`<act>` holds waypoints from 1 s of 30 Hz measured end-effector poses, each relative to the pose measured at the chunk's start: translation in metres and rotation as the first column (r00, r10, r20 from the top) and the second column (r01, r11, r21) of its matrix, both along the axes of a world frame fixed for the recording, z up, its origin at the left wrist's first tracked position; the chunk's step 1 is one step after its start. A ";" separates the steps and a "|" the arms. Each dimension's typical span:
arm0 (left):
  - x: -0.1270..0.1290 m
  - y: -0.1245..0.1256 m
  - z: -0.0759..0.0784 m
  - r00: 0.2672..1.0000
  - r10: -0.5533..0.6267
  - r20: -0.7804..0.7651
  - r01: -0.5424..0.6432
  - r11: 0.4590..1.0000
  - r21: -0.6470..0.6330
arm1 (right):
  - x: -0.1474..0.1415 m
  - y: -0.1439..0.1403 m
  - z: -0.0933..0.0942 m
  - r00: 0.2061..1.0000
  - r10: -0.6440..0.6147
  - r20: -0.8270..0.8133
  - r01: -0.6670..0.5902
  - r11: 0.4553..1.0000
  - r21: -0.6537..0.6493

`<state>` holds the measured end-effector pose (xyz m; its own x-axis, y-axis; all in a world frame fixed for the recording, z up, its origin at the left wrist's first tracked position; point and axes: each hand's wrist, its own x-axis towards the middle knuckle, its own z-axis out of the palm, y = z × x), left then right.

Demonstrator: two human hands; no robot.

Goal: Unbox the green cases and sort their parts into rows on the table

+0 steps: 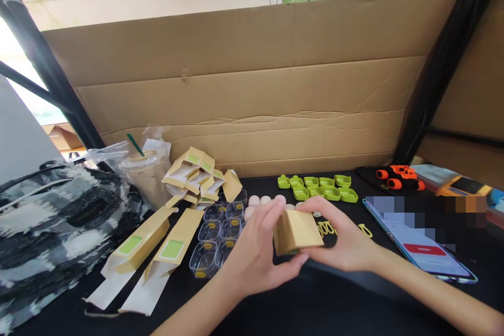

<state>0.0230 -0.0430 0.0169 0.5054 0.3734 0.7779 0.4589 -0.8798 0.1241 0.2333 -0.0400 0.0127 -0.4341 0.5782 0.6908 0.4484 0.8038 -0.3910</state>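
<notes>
A small tan cardboard box (297, 231) is held between both hands above the black table (315, 310). My left hand (255, 252) grips its left side, thumb on top. My right hand (346, 239) clasps its right side with fingers curled over the top edge. Behind the box lie several round beige pieces (260, 200) and rows of green plastic shells (318, 187). Clear plastic trays (216, 236) with yellow stickers sit to the left of my left hand. Yellow clips (366, 230) peek out beside my right hand.
Flat unfolded tan cartons (157, 252) and a heap of folded ones (197, 173) lie at left, by an iced drink in a bag (145, 170) and a dark patterned bag (51, 220). A phone (421, 247) lies at right; orange-black toy (397, 177) behind. A cardboard wall (255, 89) backs the table.
</notes>
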 end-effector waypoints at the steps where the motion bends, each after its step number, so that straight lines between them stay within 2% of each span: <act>1: 0.000 -0.002 -0.003 1.000 -0.006 -0.025 0.004 0.996 -0.088 | 0.000 -0.004 -0.005 1.000 0.009 -0.008 -0.009 1.000 0.008; 4: 0.000 -0.007 -0.008 0.998 -0.037 -0.053 0.024 0.973 -0.230 | 0.003 -0.010 -0.016 0.999 0.034 0.028 -0.034 0.999 0.023; 10: -0.001 -0.008 -0.014 0.995 -0.097 0.016 0.098 0.961 -0.260 | 0.009 -0.012 -0.015 0.985 0.037 0.170 -0.039 0.999 0.008; 14: 0.000 -0.009 -0.016 0.997 -0.063 -0.041 0.049 0.962 -0.269 | 0.010 -0.013 -0.013 0.980 0.050 0.190 -0.048 0.999 -0.019; 17: 0.000 -0.011 -0.017 0.995 -0.043 -0.091 0.017 0.963 -0.268 | 0.008 -0.013 -0.017 0.985 0.039 0.170 -0.031 0.998 -0.050; 20: 0.001 -0.010 -0.019 0.998 -0.003 -0.060 -0.014 0.958 -0.285 | 0.007 -0.011 -0.024 0.996 0.033 0.088 -0.027 0.997 -0.070; 24: 0.001 -0.008 -0.020 0.996 0.084 0.025 -0.071 0.937 -0.343 | 0.007 -0.009 -0.028 1.000 0.004 0.001 -0.004 1.000 0.030; 27: 0.000 -0.007 -0.017 0.996 0.086 0.026 -0.071 0.927 -0.369 | 0.008 -0.014 -0.021 0.994 0.106 -0.020 -0.103 0.990 0.094; 30: 0.000 -0.008 -0.014 0.996 0.090 -0.008 -0.086 0.924 -0.372 | 0.008 -0.024 -0.012 0.967 0.256 -0.010 -0.256 0.966 -0.015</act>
